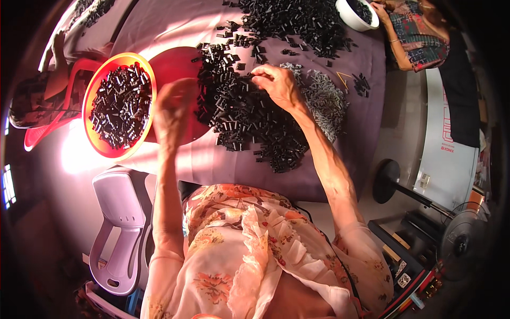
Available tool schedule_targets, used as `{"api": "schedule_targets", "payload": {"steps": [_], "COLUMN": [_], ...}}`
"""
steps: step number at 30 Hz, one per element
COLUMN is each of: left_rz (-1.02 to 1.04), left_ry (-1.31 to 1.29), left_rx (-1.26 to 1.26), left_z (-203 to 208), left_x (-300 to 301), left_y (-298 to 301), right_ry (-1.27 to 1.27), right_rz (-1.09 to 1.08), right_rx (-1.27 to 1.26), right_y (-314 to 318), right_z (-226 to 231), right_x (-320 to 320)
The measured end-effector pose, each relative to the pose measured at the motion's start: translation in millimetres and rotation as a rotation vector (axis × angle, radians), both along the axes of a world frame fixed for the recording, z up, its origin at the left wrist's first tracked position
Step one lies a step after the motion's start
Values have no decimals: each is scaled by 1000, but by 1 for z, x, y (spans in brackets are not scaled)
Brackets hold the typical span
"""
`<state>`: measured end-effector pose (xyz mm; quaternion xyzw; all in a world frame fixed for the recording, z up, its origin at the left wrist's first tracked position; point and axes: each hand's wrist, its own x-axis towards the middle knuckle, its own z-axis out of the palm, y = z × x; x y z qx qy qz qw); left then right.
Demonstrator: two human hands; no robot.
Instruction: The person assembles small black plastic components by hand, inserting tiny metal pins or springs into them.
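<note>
My left hand (pixel 174 109) is smeared by motion above a round red surface (pixel 199 133), beside an orange basin (pixel 86 125) heaped with small black tubular parts (pixel 121 106). Its fingers are too blurred to read. Over the upper right part of a large pile of similar black parts (pixel 249 119), my right hand (pixel 280 86) has its thumb and fingers pinched together. Whatever lies between those fingertips is too small or hidden to make out. Just right of that hand spreads a heap of small grey metal-looking pieces (pixel 326 103).
Another pile of black parts (pixel 292 21) covers the table's far side. A person (pixel 419 34) at the far right has a hand by a white bowl (pixel 342 11) of black parts. A lilac chair (pixel 119 202) stands at left, a fan (pixel 462 242) at lower right.
</note>
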<state>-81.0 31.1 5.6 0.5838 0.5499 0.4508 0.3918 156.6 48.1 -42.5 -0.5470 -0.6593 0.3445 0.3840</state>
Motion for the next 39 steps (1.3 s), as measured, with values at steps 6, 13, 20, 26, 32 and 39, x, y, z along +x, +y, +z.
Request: {"api": "schedule_targets", "payload": {"steps": [6, 13, 20, 26, 32, 39], "left_rz": [-318, -308, -261, -240, -264, -264], "left_ry": [-504, -484, -736, -768, -809, -912], "left_rx": [-322, -304, -441, -454, -445, -549], "left_z": [-17, -30, -30, -25, -30, -27], "left_x": [76, 91, 91, 88, 86, 89], "left_y": [-16, -33, -27, -19, -17, -17], "right_ry": [434, 185, -451, -740, -742, -563], "right_rz": [48, -63, -108, -9, 43, -38], "right_rx": [-220, -235, 252, 402, 477, 141], "right_y": [-48, -71, -26, -1, 5, 0], "right_z": [23, 25, 7, -18, -20, -9], "right_x": [-3, 17, 41, 43, 43, 45]}}
